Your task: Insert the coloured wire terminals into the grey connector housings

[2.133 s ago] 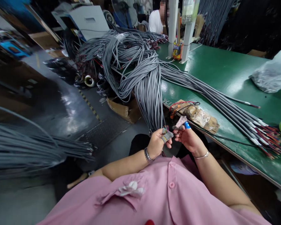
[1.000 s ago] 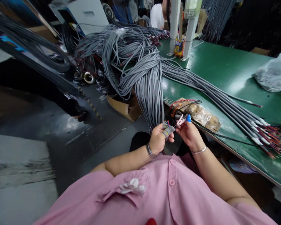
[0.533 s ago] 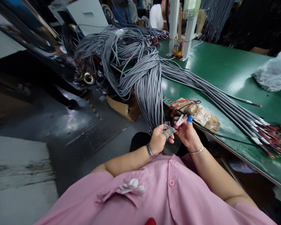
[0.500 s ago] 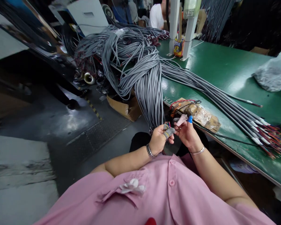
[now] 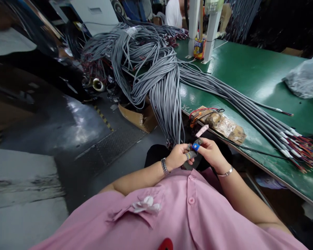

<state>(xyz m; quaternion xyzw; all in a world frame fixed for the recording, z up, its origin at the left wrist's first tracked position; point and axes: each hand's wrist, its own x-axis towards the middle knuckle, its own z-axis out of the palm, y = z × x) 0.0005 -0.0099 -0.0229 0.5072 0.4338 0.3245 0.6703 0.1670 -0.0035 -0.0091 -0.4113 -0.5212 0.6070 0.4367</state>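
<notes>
Wire ends (image 5: 190, 145), beside the gray cables' (image 5: 167, 93) lower end, are pinched by the left hand (image 5: 177, 158); the right hand's (image 5: 211, 152) fingertips are pressed together there (their hold is hidden). Strand sorting is seemingly in hand; a steady pinch is needed next.

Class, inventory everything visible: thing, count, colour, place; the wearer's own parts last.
bench: one, green, centre to right
cables: uncountable, grey, heaped and stretched along the bench
wire ends: uncountable, multicoloured, at right
wooden block: one, brown, bench's near edge
plastic bag: one, whitish, bench's right side
posts: two, white, bench's far part
packet: one, yellow and purple, at the posts
open carton: one, brown, left of hanging cables
cabinet: one, pale grey, top left
co-workers: two, pale tops, far left and top centre
strip: one, pink, at the right hand
shirt: one, pink, bottom
left hand: one, grey finger covers, meeting the right
right hand: one, blue finger band, lower centre-right
</notes>
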